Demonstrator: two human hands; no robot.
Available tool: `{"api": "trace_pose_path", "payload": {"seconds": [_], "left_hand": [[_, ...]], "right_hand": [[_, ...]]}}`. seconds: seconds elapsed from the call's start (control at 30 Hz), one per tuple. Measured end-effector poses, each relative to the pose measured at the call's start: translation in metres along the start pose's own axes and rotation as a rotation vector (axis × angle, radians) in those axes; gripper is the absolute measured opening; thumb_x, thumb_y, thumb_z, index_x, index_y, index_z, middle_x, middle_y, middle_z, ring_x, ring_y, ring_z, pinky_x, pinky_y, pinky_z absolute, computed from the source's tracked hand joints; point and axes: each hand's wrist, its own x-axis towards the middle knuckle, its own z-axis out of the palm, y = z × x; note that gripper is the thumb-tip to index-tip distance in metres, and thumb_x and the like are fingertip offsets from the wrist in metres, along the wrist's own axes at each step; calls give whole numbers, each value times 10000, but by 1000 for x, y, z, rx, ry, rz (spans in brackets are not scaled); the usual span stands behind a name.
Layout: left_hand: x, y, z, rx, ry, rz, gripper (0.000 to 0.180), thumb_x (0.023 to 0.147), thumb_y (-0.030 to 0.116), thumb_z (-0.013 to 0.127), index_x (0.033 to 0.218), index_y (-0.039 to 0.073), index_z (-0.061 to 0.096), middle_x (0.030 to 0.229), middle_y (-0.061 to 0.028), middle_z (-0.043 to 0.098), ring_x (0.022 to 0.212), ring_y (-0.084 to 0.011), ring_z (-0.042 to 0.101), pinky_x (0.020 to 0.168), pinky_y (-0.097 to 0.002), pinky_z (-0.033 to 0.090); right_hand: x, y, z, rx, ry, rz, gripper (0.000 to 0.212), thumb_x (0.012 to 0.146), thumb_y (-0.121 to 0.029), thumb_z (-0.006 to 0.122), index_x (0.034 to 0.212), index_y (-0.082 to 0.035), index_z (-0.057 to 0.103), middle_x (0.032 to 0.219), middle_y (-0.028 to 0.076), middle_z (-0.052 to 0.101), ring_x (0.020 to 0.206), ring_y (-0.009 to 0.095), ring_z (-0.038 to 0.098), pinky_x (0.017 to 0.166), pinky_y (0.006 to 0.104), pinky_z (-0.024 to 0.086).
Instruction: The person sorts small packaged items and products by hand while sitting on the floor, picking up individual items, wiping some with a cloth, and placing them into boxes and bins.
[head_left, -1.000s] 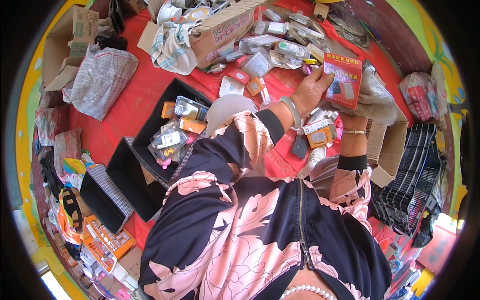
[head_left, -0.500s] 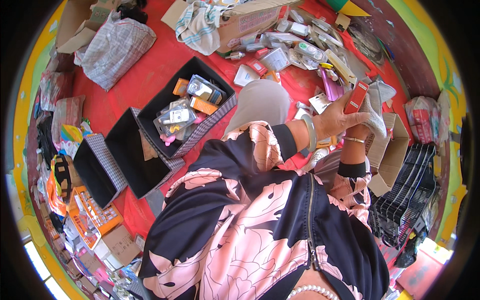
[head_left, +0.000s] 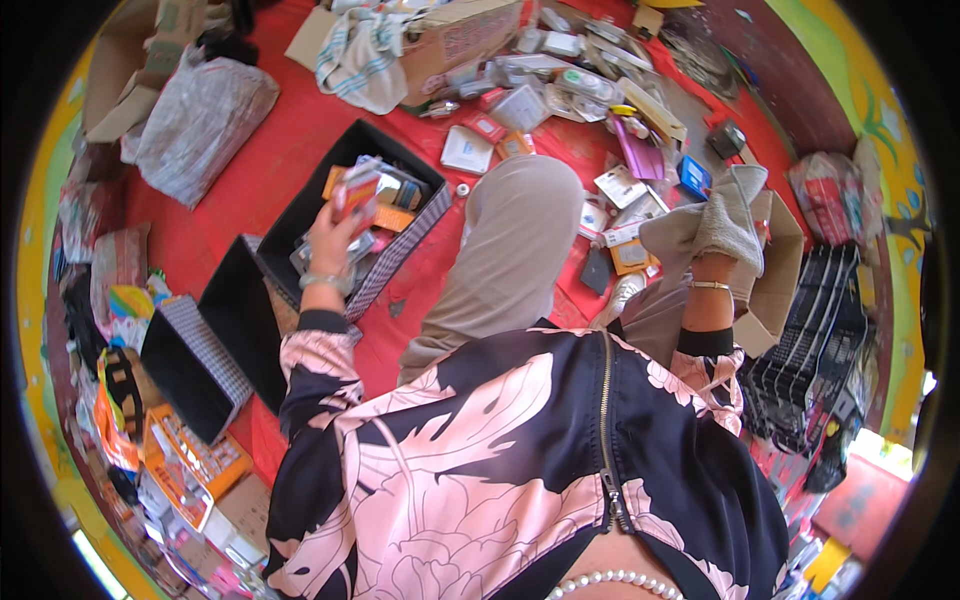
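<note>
Over the black fabric storage bin (head_left: 432, 212) on the left, my left hand (head_left: 328, 240) holds a small red box (head_left: 356, 194), blurred by motion. Several packaged items lie in the bin beneath it, among them an orange box (head_left: 392, 217) and a clear-packed item (head_left: 402, 188). My right hand (head_left: 716, 268) is away to the right, mostly hidden by the grey cloth (head_left: 733, 222) that it grips. Right beside that hand stands an open cardboard box (head_left: 778, 270).
Two more black bins (head_left: 232, 318) stand left of the filled one. Small packages, including a blue box (head_left: 694, 176) and a purple one (head_left: 640, 150), are strewn ahead. Black plastic crates (head_left: 810, 345) are at right, a bulging woven bag (head_left: 205, 125) at far left.
My left hand has carried the red box from beside the cloth on the right to above the filled bin on the left. My right hand stays with the cloth.
</note>
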Motion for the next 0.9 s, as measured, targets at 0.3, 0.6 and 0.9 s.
{"api": "trace_pose_path", "payload": {"seconds": [0.3,0.6,0.9], "left_hand": [[-5,-141,-100,796,226,-219,381,706,121,645,1070,13,610,913,-157,645,848,-271,626,773,-338,471],[87,-94,33,827,139,288,353,845,277,489,745,-37,616,754,-220,598,748,-373,570,678,-442,418],[174,-155,228,718,-452,33,429,751,342,635,1008,-1,610,961,-202,624,940,-324,593,841,-377,445]], "right_hand": [[-5,-7,-15,-85,76,-32,375,867,-275,558,1167,-57,502,1051,73,588,960,181,552,837,330,451],[-9,-1,-27,-323,85,14,349,864,-243,568,1151,-53,515,1024,71,597,938,172,557,820,320,454],[-8,-5,12,-651,134,47,257,856,-142,575,1069,2,570,950,68,613,818,142,565,751,267,453]]}}
